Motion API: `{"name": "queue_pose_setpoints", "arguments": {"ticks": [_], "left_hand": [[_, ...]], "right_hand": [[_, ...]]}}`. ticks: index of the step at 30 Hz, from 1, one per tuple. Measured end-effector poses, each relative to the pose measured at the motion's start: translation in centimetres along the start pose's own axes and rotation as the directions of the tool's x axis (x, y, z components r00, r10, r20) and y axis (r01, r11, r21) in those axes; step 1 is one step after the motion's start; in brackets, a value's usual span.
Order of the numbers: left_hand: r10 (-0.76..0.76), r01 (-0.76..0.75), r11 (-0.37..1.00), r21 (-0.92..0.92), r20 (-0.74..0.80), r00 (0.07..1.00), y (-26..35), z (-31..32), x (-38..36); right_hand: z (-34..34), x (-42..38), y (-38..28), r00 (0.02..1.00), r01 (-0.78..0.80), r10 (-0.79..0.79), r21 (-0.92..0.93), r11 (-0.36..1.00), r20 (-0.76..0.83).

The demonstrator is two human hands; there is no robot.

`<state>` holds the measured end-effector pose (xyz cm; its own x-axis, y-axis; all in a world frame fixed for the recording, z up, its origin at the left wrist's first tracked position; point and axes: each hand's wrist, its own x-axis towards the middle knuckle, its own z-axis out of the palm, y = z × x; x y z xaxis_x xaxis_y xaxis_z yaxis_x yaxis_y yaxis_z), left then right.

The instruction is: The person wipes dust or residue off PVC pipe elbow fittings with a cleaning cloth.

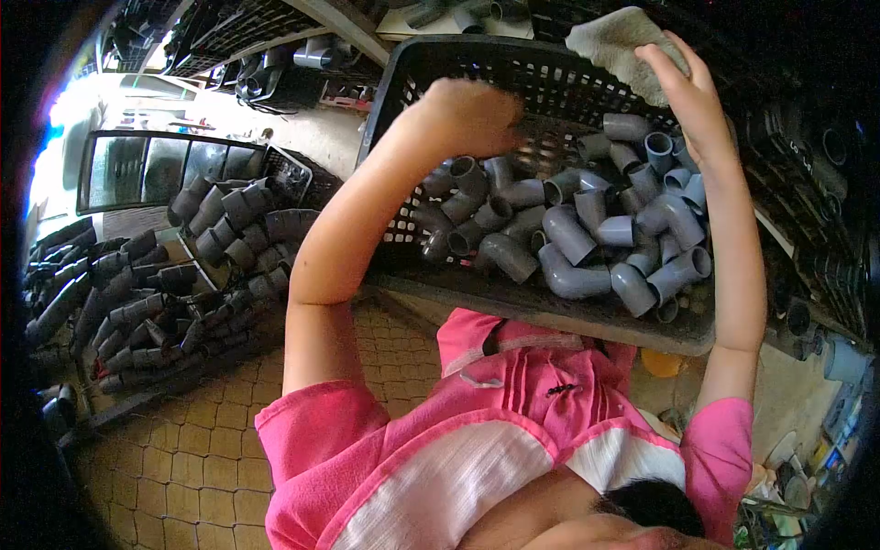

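A black plastic crate (550,321) full of loose grey pipe elbows (568,234) stands in front of my body. My left hand (481,119) hangs over the left part of the crate, above the elbows. It is smeared by motion, its fingers curl downward out of sight, and I cannot tell whether anything is in them. At the crate's far right corner, my right hand (692,96) grips a pale grey rag (623,50) between thumb and fingers. The rag droops over the far rim.
Many dark pipe fittings (137,312) lie piled at the left, beside a framed glass panel (174,172). Black crates (247,37) are stacked at the far left. More dark racks (816,183) line the right side. Wire mesh (183,431) covers the area at lower left.
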<state>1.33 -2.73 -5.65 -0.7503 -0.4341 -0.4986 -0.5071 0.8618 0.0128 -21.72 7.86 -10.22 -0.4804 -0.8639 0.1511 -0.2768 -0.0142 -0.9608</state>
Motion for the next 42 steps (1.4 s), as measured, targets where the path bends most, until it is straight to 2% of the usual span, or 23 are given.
{"name": "queue_pose_setpoints", "arguments": {"ticks": [1,4,6,8,10,13,14,16,17,18,19,21,24,27,31,32,33,34,35,37,39,41,42], "left_hand": [[0.015,-0.021,0.999,0.047,0.131,0.991,-0.8,2.0,1.2],[0.351,-0.375,0.906,0.195,0.146,0.925,-3.4,6.7,3.5],[0.404,-0.438,0.863,0.253,0.176,0.898,-3.5,6.6,3.5],[0.345,-0.407,0.884,0.229,0.266,0.900,-3.9,6.3,4.0],[0.185,-0.267,0.953,0.141,0.426,0.886,-4.6,5.9,5.3],[0.247,-0.230,0.952,-0.200,0.063,0.967,-6.4,3.3,3.8],[0.254,-0.282,0.943,-0.178,-0.166,0.953,-6.3,2.3,2.5],[0.201,-0.304,0.763,-0.571,-0.238,0.950,-6.0,2.1,2.4],[0.162,-0.308,0.610,-0.730,-0.265,0.950,-5.7,2.1,2.5],[0.190,-0.432,0.426,-0.795,-0.389,0.902,-5.2,2.6,2.9],[0.081,-0.377,0.370,-0.849,-0.375,0.923,-3.8,2.0,2.2],[0.027,-0.508,0.365,-0.780,-0.536,0.844,-3.3,2.4,3.4],[-0.125,-0.587,0.208,-0.783,-0.616,0.778,-2.0,2.1,3.7],[-0.186,-0.684,0.282,-0.673,-0.738,0.649,-0.8,0.6,4.2],[-0.327,-0.655,0.275,-0.704,-0.709,0.625,0.3,-3.4,4.3],[-0.348,-0.719,0.161,-0.676,-0.720,0.600,1.4,-3.9,3.8],[-0.362,-0.646,0.270,-0.713,-0.698,0.619,1.7,-4.0,3.2],[-0.370,-0.686,0.263,-0.679,-0.727,0.578,2.3,-3.3,3.2],[-0.374,-0.721,0.258,-0.643,-0.754,0.539,2.9,-2.6,3.3],[-0.375,-0.666,0.312,-0.678,-0.732,0.569,3.0,-1.9,3.2],[-0.373,-0.615,0.415,-0.671,-0.742,0.557,2.2,-1.0,3.8],[-0.332,-0.638,0.494,-0.591,-0.806,0.489,2.5,-0.8,3.5],[-0.301,-0.635,0.529,-0.562,-0.824,0.479,2.7,-0.6,3.2]], "right_hand": [[0.0,0.5,1.8,0.999,0.004,-0.004,-0.010,1.000,-0.036],[0.0,0.7,2.7,0.997,-0.078,0.080,0.085,0.993,-0.021],[0.4,0.0,1.3,0.986,-0.164,0.159,0.180,0.970,0.043],[0.9,-0.3,0.1,0.988,-0.128,0.102,0.236,0.963,0.120],[0.6,-0.3,0.1,0.983,-0.116,0.077,0.242,0.963,0.166],[0.3,-0.1,0.4,0.984,-0.066,0.043,0.127,0.990,0.172],[0.6,-0.2,0.0,0.986,-0.010,0.001,0.055,0.998,0.164],[1.7,-0.7,-1.1,0.992,0.053,-0.044,-0.078,0.996,0.114],[1.8,-0.9,-1.7,0.981,0.094,-0.063,-0.165,0.982,0.183],[2.3,-1.0,-1.4,0.962,0.265,-0.229,-0.327,0.907,0.146],[2.8,-1.1,-0.9,0.910,0.406,-0.391,-0.484,0.775,0.138],[3.4,-1.7,-0.8,0.867,0.480,-0.460,-0.564,0.672,0.190],[4.0,-2.5,-1.9,0.913,0.405,-0.385,-0.410,0.817,0.135],[3.7,-2.4,-2.8,0.902,0.428,-0.430,-0.234,0.873,0.047],[2.8,-2.0,-4.1,0.804,0.565,-0.594,-0.284,0.775,-0.022],[2.6,-2.0,-4.4,0.788,0.580,-0.615,-0.300,0.758,-0.033],[2.3,-1.9,-4.7,0.771,0.593,-0.635,-0.314,0.742,-0.046],[2.2,-1.5,-4.3,0.720,0.625,-0.689,-0.353,0.696,-0.085],[2.2,-1.5,-4.3,0.763,0.582,-0.641,-0.340,0.738,-0.085],[2.5,-1.9,-3.9,0.846,0.478,-0.526,-0.310,0.822,-0.090],[3.0,-1.9,-3.3,0.866,0.443,-0.493,-0.326,0.835,-0.086],[3.4,-2.4,-3.8,0.907,0.366,-0.416,-0.354,0.861,-0.073],[3.7,-2.3,-3.6,0.877,0.402,-0.468,-0.366,0.839,-0.108]]}}
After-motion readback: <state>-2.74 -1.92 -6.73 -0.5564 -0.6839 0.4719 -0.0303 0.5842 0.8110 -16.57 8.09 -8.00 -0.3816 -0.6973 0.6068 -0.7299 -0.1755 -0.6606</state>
